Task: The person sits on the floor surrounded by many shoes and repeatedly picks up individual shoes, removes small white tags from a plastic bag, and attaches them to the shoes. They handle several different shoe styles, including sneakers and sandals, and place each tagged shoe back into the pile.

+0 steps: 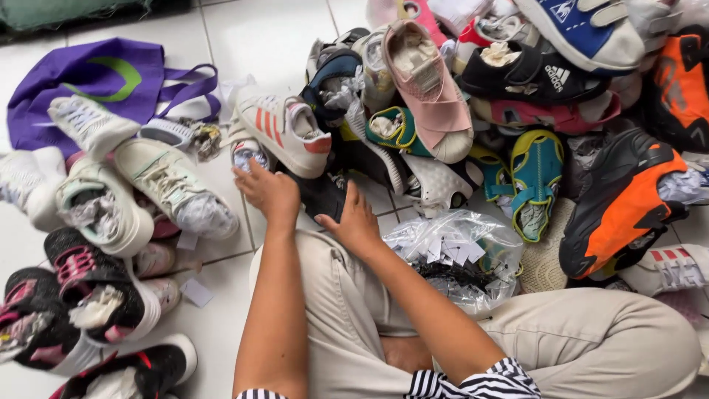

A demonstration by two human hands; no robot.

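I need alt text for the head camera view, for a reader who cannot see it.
A person sits on a white tile floor, with the left hand and right hand on a dark shoe at the edge of a big pile of shoes. A clear bag of paper tags lies by the knee, and a purple bag lies far left.

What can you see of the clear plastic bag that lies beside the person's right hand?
The clear plastic bag lies crumpled on the tiled floor, against the person's beige-trousered knee. It looks thin and glossy. Inside are many small white paper tags above something dark, with a bit of teal showing through. Its mouth cannot be made out. The right hand is just left of it, and a teal and yellow sandal lies just beyond it.
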